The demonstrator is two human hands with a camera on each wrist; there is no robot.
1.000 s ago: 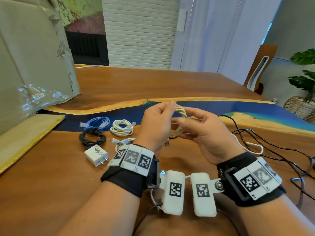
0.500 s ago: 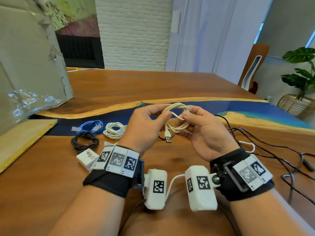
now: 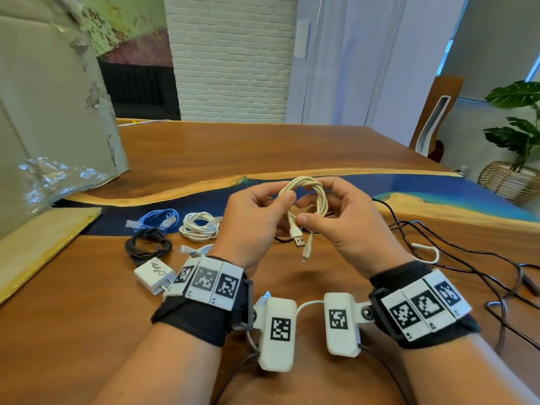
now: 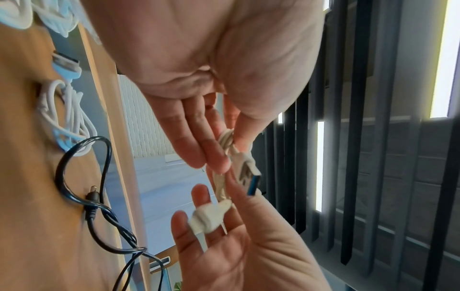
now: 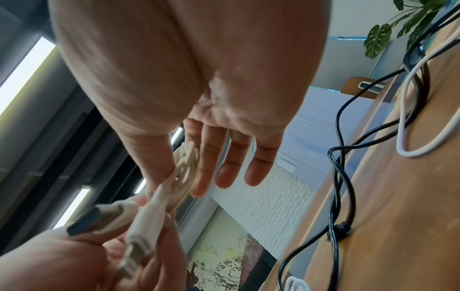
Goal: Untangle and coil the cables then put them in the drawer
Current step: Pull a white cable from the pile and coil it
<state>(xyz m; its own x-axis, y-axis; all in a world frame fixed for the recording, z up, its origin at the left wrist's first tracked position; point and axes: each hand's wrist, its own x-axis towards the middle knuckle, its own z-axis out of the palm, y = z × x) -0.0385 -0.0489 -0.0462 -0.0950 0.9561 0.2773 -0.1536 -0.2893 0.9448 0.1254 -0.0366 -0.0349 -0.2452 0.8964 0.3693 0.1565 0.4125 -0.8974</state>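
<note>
1. Since the earlier frame the cream cable (image 3: 304, 197) has been wound into a full loop, and both plugs now dangle below it.
2. The left hand (image 3: 251, 217) pinches one side of that loop, the right hand (image 3: 347, 220) pinches the other, above the table (image 3: 73, 317).
3. Further out, black (image 3: 147, 247), white (image 3: 200, 226) and blue (image 3: 157, 219) coils lie finished.
4. The tangled black cables (image 3: 467, 252) on the right are still to do; no drawer is visible.
</note>
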